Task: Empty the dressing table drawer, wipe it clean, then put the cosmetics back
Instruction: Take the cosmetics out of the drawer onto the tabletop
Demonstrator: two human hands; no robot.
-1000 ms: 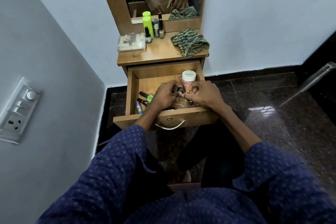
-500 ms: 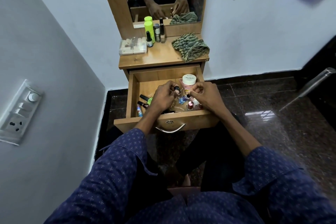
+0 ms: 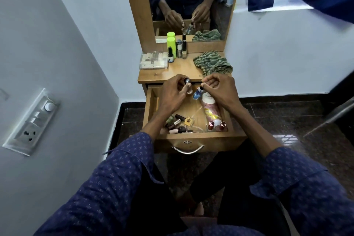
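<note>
The wooden drawer [image 3: 191, 140] of the dressing table stands pulled open. My left hand [image 3: 175, 90] is raised over its back edge, shut on a small bottle with a silver cap [image 3: 186, 82]. My right hand [image 3: 220, 87] is level with it, pinching a small blue bottle [image 3: 197, 94] by its cap. Inside the drawer lie a pink tube with a white cap [image 3: 210, 109], two red-capped bottles [image 3: 216, 125] at the front right, and several nail polish bottles [image 3: 178, 123] at the front left.
On the tabletop [image 3: 183, 69] are a clear compartment box [image 3: 153, 60], a lime-green bottle [image 3: 171, 45], three small bottles beside it, and a green striped cloth [image 3: 212, 62]. A mirror [image 3: 187, 2] stands behind. A wall with a switch panel [image 3: 32, 120] is close on the left.
Both hands have lifted out of the drawer toward the tabletop edge, each carrying a small bottle. The camera has tilted, so the drawer sits lower in view.
</note>
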